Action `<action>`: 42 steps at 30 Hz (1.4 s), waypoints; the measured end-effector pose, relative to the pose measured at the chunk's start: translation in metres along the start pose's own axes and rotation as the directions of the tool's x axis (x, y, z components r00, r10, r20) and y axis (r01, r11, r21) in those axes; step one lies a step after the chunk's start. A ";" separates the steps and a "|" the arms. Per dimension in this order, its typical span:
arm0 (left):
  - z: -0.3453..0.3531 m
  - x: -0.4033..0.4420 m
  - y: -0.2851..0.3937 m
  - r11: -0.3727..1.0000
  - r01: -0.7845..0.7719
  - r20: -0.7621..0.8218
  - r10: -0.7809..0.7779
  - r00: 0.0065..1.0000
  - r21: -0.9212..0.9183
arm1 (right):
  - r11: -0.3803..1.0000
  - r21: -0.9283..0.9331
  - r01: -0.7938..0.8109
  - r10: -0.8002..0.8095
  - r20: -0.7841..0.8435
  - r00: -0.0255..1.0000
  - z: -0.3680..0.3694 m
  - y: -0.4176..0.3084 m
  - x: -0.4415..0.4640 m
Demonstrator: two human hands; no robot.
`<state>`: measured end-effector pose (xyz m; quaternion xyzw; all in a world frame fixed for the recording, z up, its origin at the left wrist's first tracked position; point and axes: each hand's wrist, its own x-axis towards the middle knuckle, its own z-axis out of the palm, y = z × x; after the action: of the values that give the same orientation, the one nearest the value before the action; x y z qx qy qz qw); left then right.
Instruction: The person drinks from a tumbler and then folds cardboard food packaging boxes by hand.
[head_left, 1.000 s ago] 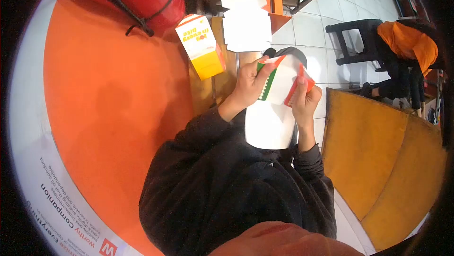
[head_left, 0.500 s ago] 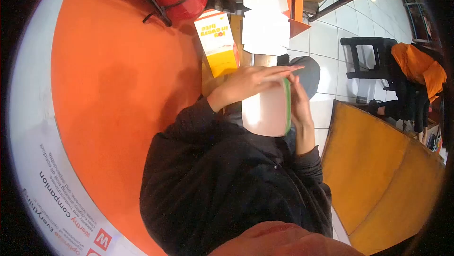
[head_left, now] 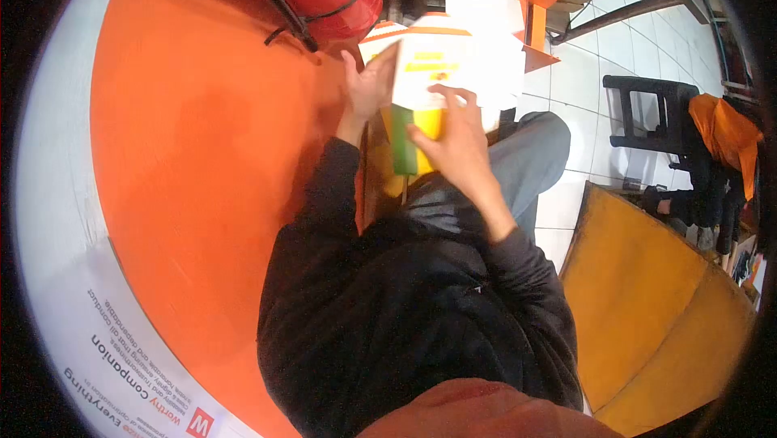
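A white and yellow carton with a green side (head_left: 414,86) stands tilted in front of me, its print blurred. My right hand (head_left: 460,132) is closed on its lower right part, thumb at the near edge and fingers over the printed face. My left hand (head_left: 368,88) is beside the left side of the carton, thumb stuck out and fingers stretched along that side. Behind it shows the top of a second white carton with an orange stripe (head_left: 379,31), mostly hidden. A flat white unfolded carton (head_left: 495,61) lies just to the right, brightly lit.
A red fire extinguisher (head_left: 340,1) lies at the upper left by the orange panel (head_left: 194,155). An orange box (head_left: 538,21) sits at the back. To the right are a black stool (head_left: 639,110), an orange cloth (head_left: 724,134) and a yellow-brown board (head_left: 655,300).
The white and green carton has turned so its printed face shows and moved up and left over the second carton. My left hand has gone left, my right hand onto the face.
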<state>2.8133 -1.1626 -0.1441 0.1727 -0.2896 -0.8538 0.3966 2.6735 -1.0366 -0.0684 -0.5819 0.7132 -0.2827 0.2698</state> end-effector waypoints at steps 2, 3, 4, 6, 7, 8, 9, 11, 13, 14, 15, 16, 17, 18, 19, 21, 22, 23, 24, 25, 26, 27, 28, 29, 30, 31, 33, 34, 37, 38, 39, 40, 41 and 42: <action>-0.086 0.014 -0.021 0.978 -0.099 -0.140 0.126 0.982 0.185 | 0.969 -0.244 -0.039 0.056 0.067 0.996 0.036 -0.008 0.021; -0.106 0.013 -0.029 0.977 -0.070 -0.201 0.111 0.973 0.200 | 0.931 -0.361 -0.052 0.092 0.093 0.991 0.055 -0.008 0.029; -0.121 0.014 -0.033 0.976 -0.044 -0.259 0.099 0.961 0.213 | 0.907 -0.420 -0.037 0.089 0.106 0.990 0.073 -0.004 0.035; -0.149 0.018 -0.038 0.976 -0.014 -0.325 0.086 0.942 0.218 | 0.845 -0.534 -0.002 0.082 0.125 0.989 0.106 0.006 0.049; -0.150 0.019 -0.037 0.983 0.017 -0.396 0.057 0.916 0.181 | 0.834 -0.552 -0.010 0.096 0.126 0.987 0.118 0.008 0.054; -0.149 0.015 -0.040 0.989 0.049 -0.467 0.022 0.884 0.139 | 0.821 -0.571 -0.020 0.115 0.131 0.985 0.129 0.011 0.057; -0.149 0.014 -0.042 0.992 0.081 -0.536 -0.019 0.844 0.092 | 0.807 -0.590 -0.030 0.136 0.137 0.981 0.138 0.014 0.059; -0.179 0.019 -0.056 0.994 0.049 -0.474 0.001 0.880 0.095 | 0.802 -0.594 -0.065 0.148 0.092 0.985 0.152 0.021 0.058; -0.174 0.020 -0.055 0.994 0.075 -0.422 -0.036 0.906 0.077 | 0.802 -0.590 -0.089 0.144 0.047 0.988 0.155 0.024 0.054; -0.171 0.019 -0.056 0.983 0.077 -0.443 0.006 0.896 0.169 | 0.806 -0.584 -0.093 0.132 0.024 0.991 0.155 0.027 0.049; -0.158 0.017 -0.051 0.962 0.081 -0.459 0.050 0.887 0.261 | 0.811 -0.577 -0.098 0.121 0.001 0.993 0.154 0.028 0.045; -0.144 0.017 -0.046 0.932 0.089 -0.471 0.094 0.877 0.351 | 0.824 -0.560 -0.089 0.149 0.062 0.987 0.144 0.023 0.044; -0.133 0.019 -0.042 0.891 0.174 -0.460 0.043 0.887 0.420 | 0.843 -0.527 -0.106 0.158 0.054 0.986 0.149 0.030 0.044; -0.120 0.021 -0.040 0.837 0.254 -0.452 -0.009 0.892 0.485 | 0.861 -0.494 -0.123 0.167 0.046 0.985 0.156 0.040 0.042; -0.109 0.027 -0.038 0.772 0.317 -0.441 -0.054 0.896 0.550 | 0.876 -0.462 -0.135 0.168 0.030 0.985 0.158 0.045 0.047; -0.094 0.036 -0.035 0.787 0.244 -0.408 0.011 0.913 0.567 | 0.884 -0.436 -0.167 0.204 0.040 0.978 0.161 0.051 0.053; -0.094 0.037 -0.030 0.759 0.281 -0.406 -0.025 0.914 0.587 | 0.888 -0.419 -0.190 0.231 0.048 0.972 0.162 0.049 0.052; -0.094 0.043 -0.029 0.732 0.306 -0.399 -0.051 0.915 0.608 | 0.888 -0.417 -0.192 0.240 0.065 0.969 0.162 0.050 0.054; -0.096 0.043 -0.035 0.683 0.188 -0.372 0.131 0.919 0.706 | 0.888 -0.417 -0.192 0.249 0.085 0.965 0.161 0.049 0.055; -0.097 0.042 -0.042 0.604 0.077 -0.320 0.306 0.897 0.793 | 0.889 -0.415 -0.194 0.257 0.103 0.961 0.160 0.050 0.056; -0.098 0.042 -0.049 0.499 -0.025 -0.244 0.467 0.850 0.866 | 0.890 -0.411 -0.197 0.263 0.111 0.958 0.159 0.050 0.058; -0.082 0.039 -0.044 0.317 0.023 -0.191 0.509 0.840 0.948 | 0.891 -0.407 -0.200 0.269 0.119 0.956 0.157 0.050 0.060; -0.052 0.029 -0.034 0.124 0.074 -0.130 0.543 0.830 0.990 | 0.893 -0.403 -0.200 0.271 0.129 0.954 0.155 0.051 0.062; -0.030 0.019 -0.030 -0.072 0.126 -0.063 0.568 0.821 0.989 | 0.912 -0.390 -0.128 0.213 0.182 0.960 0.150 0.056 0.066; -0.030 0.006 -0.043 -0.035 0.016 0.003 0.486 0.874 0.999 | 0.926 -0.373 -0.055 0.152 0.237 0.960 0.144 0.067 0.072; -0.031 0.001 -0.052 -0.147 0.024 0.037 0.397 0.917 0.989 | 0.956 -0.293 -0.030 0.115 0.279 0.953 0.137 0.079 0.075; -0.036 -0.006 -0.067 -0.367 0.009 0.068 0.197 0.978 0.930 | 0.997 -0.059 -0.044 0.062 0.347 0.936 0.124 0.103 0.079; -0.037 -0.003 -0.072 -0.409 0.047 0.039 0.200 0.979 0.911 | 0.992 0.091 -0.082 0.042 0.372 0.927 0.114 0.110 0.082; -0.030 0.000 -0.074 -0.475 0.073 0.032 0.209 0.977 0.877 | 0.948 0.123 -0.294 0.212 0.445 0.870 0.055 0.119 0.101; -0.029 -0.002 -0.075 -0.492 0.081 0.026 0.208 0.978 0.867 | 0.968 0.068 -0.240 0.216 0.253 0.943 0.057 0.122 0.103; -0.030 -0.001 -0.076 -0.513 0.085 0.029 0.210 0.977 0.854 | 0.982 0.005 -0.191 0.190 0.044 0.981 0.063 0.126 0.106; -0.030 0.001 -0.076 -0.535 0.085 0.036 0.213 0.976 0.840 | 0.986 -0.063 -0.154 0.141 -0.170 0.975 0.069 0.129 0.108; -0.030 0.003 -0.075 -0.551 0.080 0.041 0.203 0.978 0.830 | 0.972 -0.167 -0.164 0.135 -0.169 0.976 0.075 0.133 0.109; -0.029 0.002 -0.074 -0.569 0.073 0.045 0.191 0.981 0.819 | 0.947 -0.268 -0.176 0.134 -0.169 0.976 0.084 0.137 0.109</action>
<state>2.7847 -1.1361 -0.2128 0.4745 -0.8684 -0.0971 0.1058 2.6207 -1.1285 -0.2311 -0.5335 0.8079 -0.1989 0.1520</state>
